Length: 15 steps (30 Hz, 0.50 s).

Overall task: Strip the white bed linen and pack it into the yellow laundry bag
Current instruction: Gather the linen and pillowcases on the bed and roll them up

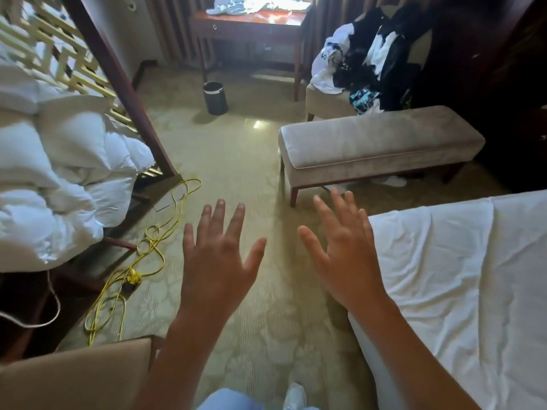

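Observation:
A white sheet [461, 285] covers the bed at the right, wrinkled, reaching the bed's near corner. A heap of white duvet and linen [56, 179] is piled at the left on a chair. My left hand [216, 258] and my right hand [343, 255] are held out over the carpet with fingers spread, holding nothing. My right hand is just left of the bed's edge, not touching the sheet. No yellow laundry bag is in view.
A beige bench [381, 143] stands beyond the bed's foot. A yellow cord [142, 261] trails over the carpet at the left. A black bin [215, 97], a wooden desk [248, 28] and an armchair heaped with clothes [364, 60] stand at the back.

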Motion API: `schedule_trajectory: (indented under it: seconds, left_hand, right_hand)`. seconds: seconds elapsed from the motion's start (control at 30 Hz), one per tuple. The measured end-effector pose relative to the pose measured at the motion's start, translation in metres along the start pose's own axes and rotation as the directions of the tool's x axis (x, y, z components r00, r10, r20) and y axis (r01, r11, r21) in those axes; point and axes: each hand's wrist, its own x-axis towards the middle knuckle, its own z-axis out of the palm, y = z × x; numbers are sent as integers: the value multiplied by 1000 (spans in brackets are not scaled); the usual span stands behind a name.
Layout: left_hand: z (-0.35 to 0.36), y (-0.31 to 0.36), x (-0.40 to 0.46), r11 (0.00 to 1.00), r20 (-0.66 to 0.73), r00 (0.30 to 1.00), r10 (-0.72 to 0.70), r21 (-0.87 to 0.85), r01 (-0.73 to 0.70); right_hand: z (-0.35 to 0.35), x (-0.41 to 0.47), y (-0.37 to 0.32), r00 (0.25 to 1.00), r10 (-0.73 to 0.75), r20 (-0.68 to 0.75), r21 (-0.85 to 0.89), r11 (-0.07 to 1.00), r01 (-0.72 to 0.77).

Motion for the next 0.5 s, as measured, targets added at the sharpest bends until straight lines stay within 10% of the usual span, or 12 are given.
schedule_trajectory:
  seconds: [0.5]
  left_hand:
    - [73,-43,347,962,50,978,204,-197,-191]
  right_hand:
    - [92,293,20,968,202,-147,-92,972,-217]
